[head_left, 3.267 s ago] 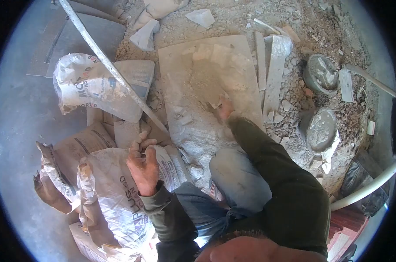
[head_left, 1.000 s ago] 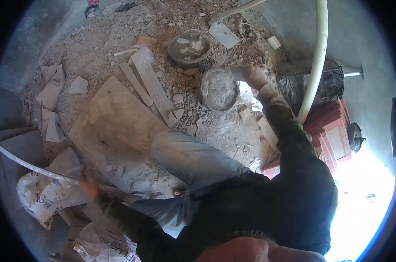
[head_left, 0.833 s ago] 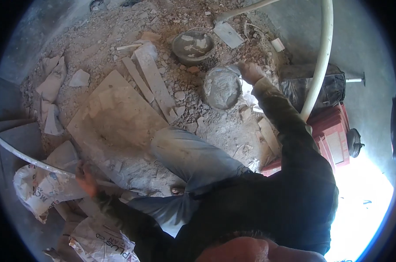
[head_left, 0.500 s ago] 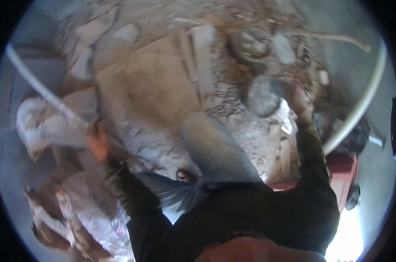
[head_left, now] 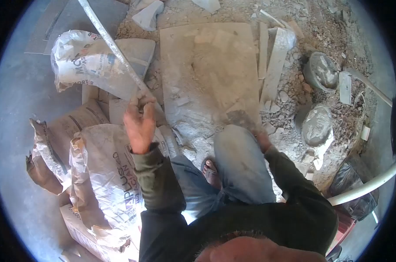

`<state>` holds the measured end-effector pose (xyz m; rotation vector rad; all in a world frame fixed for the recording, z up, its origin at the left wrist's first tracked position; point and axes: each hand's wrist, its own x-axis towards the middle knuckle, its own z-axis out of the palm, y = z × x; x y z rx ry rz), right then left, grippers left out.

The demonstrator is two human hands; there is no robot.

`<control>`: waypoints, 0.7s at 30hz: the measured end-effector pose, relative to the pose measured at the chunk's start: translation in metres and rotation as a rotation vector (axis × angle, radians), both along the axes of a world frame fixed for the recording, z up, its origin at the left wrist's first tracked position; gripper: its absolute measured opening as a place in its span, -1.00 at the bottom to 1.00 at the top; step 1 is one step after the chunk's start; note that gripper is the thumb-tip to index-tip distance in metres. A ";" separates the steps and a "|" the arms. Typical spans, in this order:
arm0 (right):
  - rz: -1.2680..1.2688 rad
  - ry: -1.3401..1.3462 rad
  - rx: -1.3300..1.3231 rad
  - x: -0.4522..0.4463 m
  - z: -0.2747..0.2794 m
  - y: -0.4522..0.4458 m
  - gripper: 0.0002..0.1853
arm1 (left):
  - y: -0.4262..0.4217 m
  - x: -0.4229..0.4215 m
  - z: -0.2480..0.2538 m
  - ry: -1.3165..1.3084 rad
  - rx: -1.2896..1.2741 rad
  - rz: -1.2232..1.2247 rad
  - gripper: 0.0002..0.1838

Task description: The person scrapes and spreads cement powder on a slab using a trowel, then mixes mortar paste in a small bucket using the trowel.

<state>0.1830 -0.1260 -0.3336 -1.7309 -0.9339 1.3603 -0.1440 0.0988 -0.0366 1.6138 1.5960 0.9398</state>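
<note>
My left hand (head_left: 139,124) is closed around the lower part of a long pale pole (head_left: 112,48), which slants up past a paper sack. Beside my right knee, my right hand (head_left: 262,140) is partly hidden by the leg and closed on a dark grey trowel (head_left: 242,118), its blade low over a dusty flat board (head_left: 206,56). The trowel's outline is smeared and its handle is hidden. To the right, a round bowl (head_left: 318,126) holds grey wet mix, and a second bowl (head_left: 322,70) stands beyond it with similar mix.
Printed sacks (head_left: 115,161) crowd the left side, some torn open, and another mortar sack (head_left: 82,61) lies farther off. Strips of board (head_left: 274,61) and rubble (head_left: 285,109) border the flat board. A thick white pipe (head_left: 364,190) curves at the right, near a black bag (head_left: 353,187).
My right hand has moved left with the trowel, from the nearer bowl to beside my knee over the board. The view has swung; my left hand stays at the pole.
</note>
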 end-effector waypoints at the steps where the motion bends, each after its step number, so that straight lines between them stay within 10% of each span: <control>1: -0.037 0.114 -0.014 -0.020 0.002 0.005 -0.63 | -0.005 -0.001 0.004 -0.005 -0.018 0.013 -0.64; 8: -0.188 0.176 -0.297 -0.140 -0.185 0.050 -0.61 | -0.046 -0.024 0.026 0.091 -0.046 0.080 -0.61; 11: -0.558 0.485 -0.408 -0.185 -0.111 0.142 -0.65 | -0.061 -0.031 0.029 0.103 -0.074 0.127 -0.60; 12: -0.228 0.035 -0.227 -0.192 -0.143 0.157 -0.66 | -0.064 -0.032 0.031 0.105 -0.095 0.143 -0.59; 14: -0.173 0.003 -0.065 -0.199 -0.148 0.187 -0.66 | -0.070 -0.035 0.031 0.113 -0.084 0.141 -0.58; 16: -0.707 0.834 -0.113 -0.194 -0.053 0.223 -0.66 | -0.071 -0.037 0.031 0.113 -0.082 0.145 -0.58; 21: -0.295 0.684 0.184 -0.152 -0.119 0.230 -0.64 | -0.068 -0.038 0.027 0.069 -0.048 0.140 -0.57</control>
